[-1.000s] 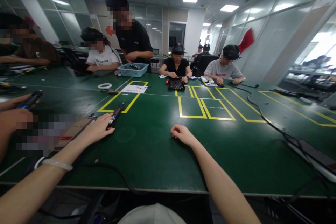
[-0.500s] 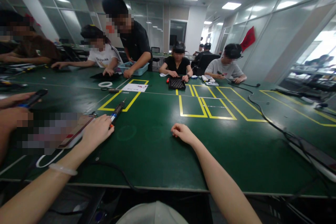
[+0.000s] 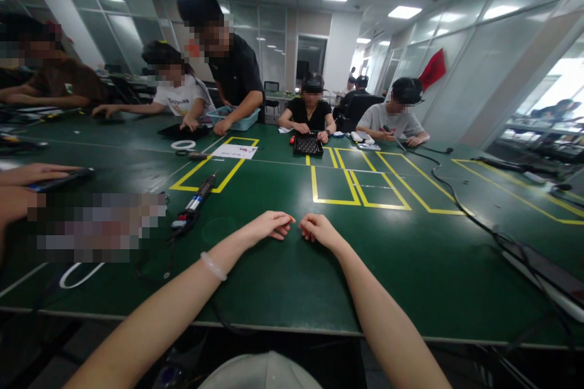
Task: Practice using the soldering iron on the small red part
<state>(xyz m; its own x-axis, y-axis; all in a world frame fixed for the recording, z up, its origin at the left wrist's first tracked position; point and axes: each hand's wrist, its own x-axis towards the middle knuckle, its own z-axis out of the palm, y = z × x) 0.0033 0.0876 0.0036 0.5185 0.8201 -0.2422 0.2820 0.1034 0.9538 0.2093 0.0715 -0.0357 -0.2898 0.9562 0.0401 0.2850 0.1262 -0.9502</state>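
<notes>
My left hand [image 3: 270, 225] is just left of the middle of the green table [image 3: 274, 273], its fingers bent together around a small orange piece [image 3: 292, 219] at the fingertips. What the piece is, I cannot make out. Close by on the right, with a narrow gap between them, my right hand [image 3: 316, 231] rests on the table with curled fingers; whether anything is inside them is hidden. A slim black and blue corded tool [image 3: 195, 202] with a pointed tip lies to the left of my left hand, apart from it.
Yellow tape outlines [image 3: 335, 200] mark the table ahead. A white sheet [image 3: 235, 151] and a tape roll [image 3: 183, 144] lie farther left. Black cables [image 3: 440, 176] run along the right. Co-workers sit and stand across the table; another person's hand [image 3: 45, 173] is at the left.
My left hand has left the corded tool and moved right, close to my right hand. The right hand has hardly moved. The other person's hand at the left has lowered its dark object.
</notes>
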